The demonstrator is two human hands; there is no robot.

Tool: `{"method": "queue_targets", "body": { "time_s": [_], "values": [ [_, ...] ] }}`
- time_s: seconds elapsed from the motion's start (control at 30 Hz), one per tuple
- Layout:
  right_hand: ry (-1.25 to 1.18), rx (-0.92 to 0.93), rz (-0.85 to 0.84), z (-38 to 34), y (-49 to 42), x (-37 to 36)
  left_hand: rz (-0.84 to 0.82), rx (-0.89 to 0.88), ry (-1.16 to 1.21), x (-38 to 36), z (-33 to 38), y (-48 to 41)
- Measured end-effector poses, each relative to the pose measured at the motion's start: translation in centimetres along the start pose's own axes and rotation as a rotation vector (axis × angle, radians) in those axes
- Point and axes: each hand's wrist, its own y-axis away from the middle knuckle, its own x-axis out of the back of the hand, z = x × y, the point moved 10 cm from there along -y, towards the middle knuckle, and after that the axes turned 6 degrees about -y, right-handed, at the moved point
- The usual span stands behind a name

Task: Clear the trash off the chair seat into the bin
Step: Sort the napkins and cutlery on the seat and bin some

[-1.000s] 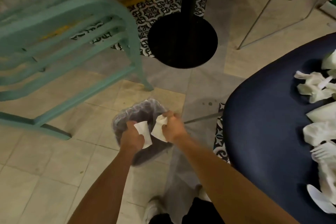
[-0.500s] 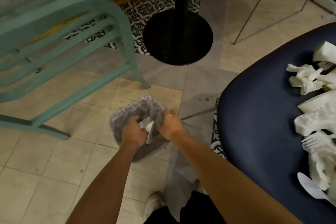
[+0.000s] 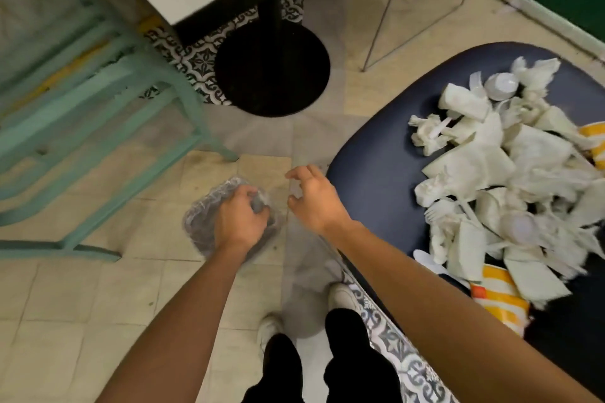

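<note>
The left hand point(image 3: 240, 219) is curling its fingers over the bin point(image 3: 201, 222); whether it is holding anything cannot be told. The right hand point(image 3: 314, 198) is hanging loose and empty, between the bin and the seat point(image 3: 370, 180). The trash point(image 3: 491, 173) is lying in a heap on the seat. It is probably best to be grabbing a small bunch from the near edge and squeezing it tight. The napkins point(image 3: 471, 167) are looking soft and crumpled, the forks point(image 3: 438, 210) thin and hard, the seat smooth and dark.

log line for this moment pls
left hand: curled over bin | right hand: open, empty, beside seat | trash: piled on seat
</note>
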Motion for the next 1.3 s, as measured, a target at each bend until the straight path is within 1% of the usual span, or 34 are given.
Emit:
{"method": "queue_targets", "body": {
  "time_s": [0.1, 0.2, 0.3, 0.43, 0.53, 0.6, 0.67, 0.77, 0.83, 0.9, 1.03, 1.1, 1.3],
  "values": [
    [-0.023, -0.038, 0.101, 0.8, 1.9, 4.5, 0.005, -0.079, 0.009, 1.0, 4.3, 1.1],
    [0.020, -0.071, 0.162, 2.2, 3.2, 8.1, 0.001, -0.170, 0.035, 1.1, 8.0, 2.0],
    [0.075, -0.150, 0.228, 4.8, 4.3, 12.2, -0.028, -0.264, 0.065, 0.3, 12.0, 2.8],
    [0.210, -0.243, 0.261, 8.7, 5.1, 16.4, -0.044, -0.344, 0.051, -1.4, 16.2, 3.2],
    [0.358, -0.318, 0.257, 11.7, 5.3, 18.6, -0.094, -0.382, 0.060, -3.5, 18.9, 3.3],
    [0.467, -0.353, 0.259, 13.3, 5.4, 19.4, -0.120, -0.397, 0.048, -4.9, 20.3, 3.2],
    [0.515, -0.377, 0.239, 15.0, 5.3, 19.6, -0.138, -0.407, 0.033, -6.3, 21.6, 3.1],
    [0.467, -0.445, 0.149, 17.3, 5.4, 18.7, -0.165, -0.425, -0.008, -8.1, 23.0, 3.1],
    [0.436, -0.458, 0.144, 18.3, 5.5, 18.6, -0.194, -0.422, -0.033, -9.2, 23.7, 3.2],
    [0.385, -0.417, 0.155, 18.4, 5.4, 18.6, -0.219, -0.413, -0.054, -10.0, 24.2, 3.3],
    [0.247, -0.351, 0.114, 18.3, 5.1, 18.3, -0.265, -0.398, -0.044, -11.1, 24.7, 3.7],
    [0.160, -0.309, 0.146, 18.0, 4.9, 18.6, -0.317, -0.366, -0.007, -11.6, 24.7, 4.0],
    [-0.198, -0.193, 0.238, 14.9, 5.5, 19.7, -0.533, -0.270, 0.162, -13.5, 25.9, 5.3]
  ]
}}
